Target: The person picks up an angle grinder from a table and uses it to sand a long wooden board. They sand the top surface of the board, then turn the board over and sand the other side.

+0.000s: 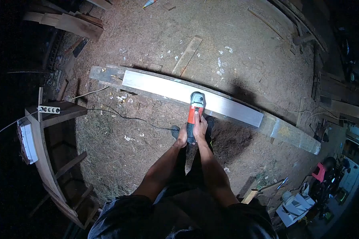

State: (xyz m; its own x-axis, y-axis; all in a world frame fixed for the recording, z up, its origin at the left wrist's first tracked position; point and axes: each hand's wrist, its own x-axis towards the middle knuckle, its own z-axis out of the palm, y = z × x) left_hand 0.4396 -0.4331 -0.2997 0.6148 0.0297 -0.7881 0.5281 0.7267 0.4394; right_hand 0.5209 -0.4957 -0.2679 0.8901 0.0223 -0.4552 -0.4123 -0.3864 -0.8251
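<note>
A red grinder [195, 113] is gripped by both hands, the left hand [182, 137] low on its handle and the right hand [200, 126] higher, its head pressed on the metal bar [155, 85] laid along a plank [291, 135] on the ground.

No text, label, brand or number reads clearly anywhere; the red power tool [194, 113] shows no legible marking.

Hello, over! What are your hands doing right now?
Both hands, left hand and right hand, grip the power tool. Tool on the plank. Cord trails left.
</note>
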